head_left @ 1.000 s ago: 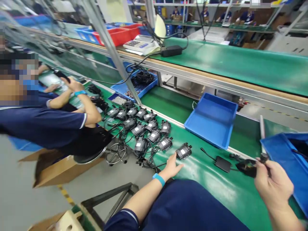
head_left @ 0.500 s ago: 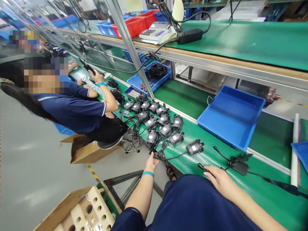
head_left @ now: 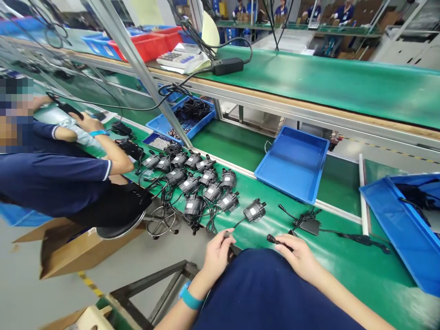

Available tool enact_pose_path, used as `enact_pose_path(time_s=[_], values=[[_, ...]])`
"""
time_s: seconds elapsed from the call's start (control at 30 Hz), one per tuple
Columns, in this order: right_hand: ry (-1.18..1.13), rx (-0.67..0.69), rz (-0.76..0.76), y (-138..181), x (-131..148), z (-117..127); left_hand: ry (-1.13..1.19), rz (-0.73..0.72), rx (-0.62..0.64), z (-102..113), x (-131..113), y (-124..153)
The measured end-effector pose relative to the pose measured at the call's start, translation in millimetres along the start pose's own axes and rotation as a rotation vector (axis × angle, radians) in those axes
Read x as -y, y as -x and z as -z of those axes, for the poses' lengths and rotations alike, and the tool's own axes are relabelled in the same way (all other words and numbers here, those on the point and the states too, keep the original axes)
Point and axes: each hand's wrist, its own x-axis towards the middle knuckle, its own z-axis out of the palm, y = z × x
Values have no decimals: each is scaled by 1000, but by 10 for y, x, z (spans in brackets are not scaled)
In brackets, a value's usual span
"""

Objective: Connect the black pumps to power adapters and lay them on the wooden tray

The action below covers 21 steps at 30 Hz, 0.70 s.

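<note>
At the table's front edge, my left hand is closed on the cable of a black pump-like unit with a white label. That unit lies on the green table just beyond my hands, apart from the others. My right hand pinches a black cable connector, its end pointing left toward my left hand. The two hands are apart, in front of my body. A black power adapter with coiled cable lies beyond my right hand. The cable's end inside my left fingers is mostly hidden.
Several similar black units with tangled cables cover the table to the left. A blue tray leans at the shelf; another blue tray is at right. A co-worker sits at left. A metal post rises from the table.
My left hand has moved right and closer to my body, bringing the cable nearer my right hand. The right hand still holds the connector. The view has turned to the right.
</note>
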Motion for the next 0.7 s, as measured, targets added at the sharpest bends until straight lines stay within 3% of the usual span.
enact_pose_path(time_s=[0.1, 0.2, 0.43, 0.7], values=[[-20, -19, -25, 17, 50, -19, -83, -211, 229, -145, -326, -138], [-40, -41, -62, 51, 154, -13, -143, -340, 324, -227, -449, -197], [21, -2, -22, 63, 366, 70, -218, -490, 378, -289, -457, -225], [199, 61, -18, 48, 232, -19, -438, -689, 372, -324, -477, -252]])
